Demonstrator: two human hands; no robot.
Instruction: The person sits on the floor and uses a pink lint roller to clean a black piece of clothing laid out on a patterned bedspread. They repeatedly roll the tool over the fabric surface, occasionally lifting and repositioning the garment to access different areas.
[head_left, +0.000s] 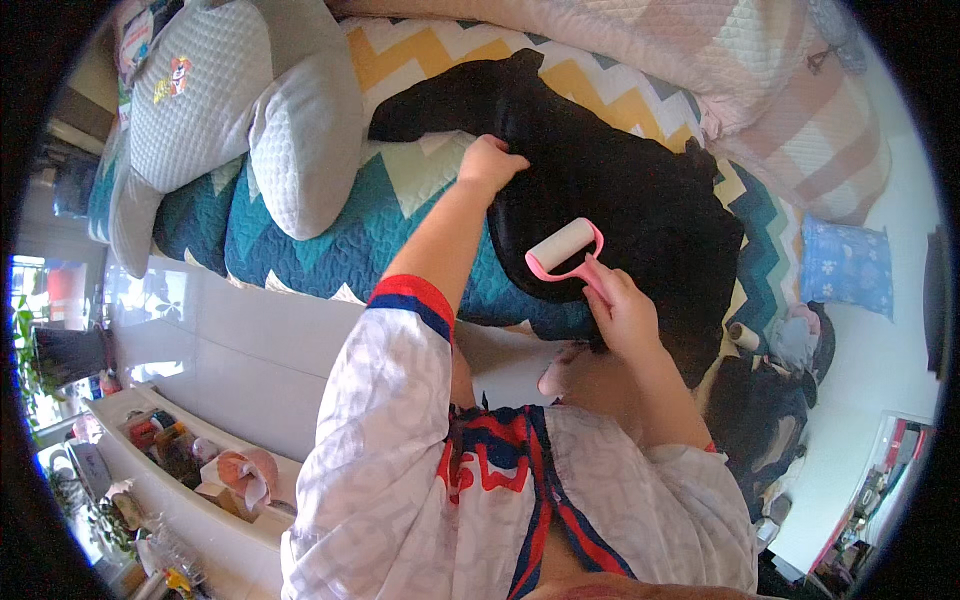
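A black garment (615, 180) lies spread over a quilted sofa cover (300, 232) with a zigzag pattern. My left hand (491, 166) pinches the near edge of the garment, close to where a sleeve (442, 101) reaches out to the left. In my right hand (626, 311) is the pink handle of a lint roller (562, 246). Its pale roller head is over the lower part of the garment; whether it touches the cloth I cannot tell.
Grey-white cushions (199, 97) rest at the left, and a checked quilted cover (780, 97) is behind. A blue cushion (847, 266), a small roll (742, 336) and a dark heap (757, 420) are at the right. Lower left, a white cabinet (217, 487) holds small items.
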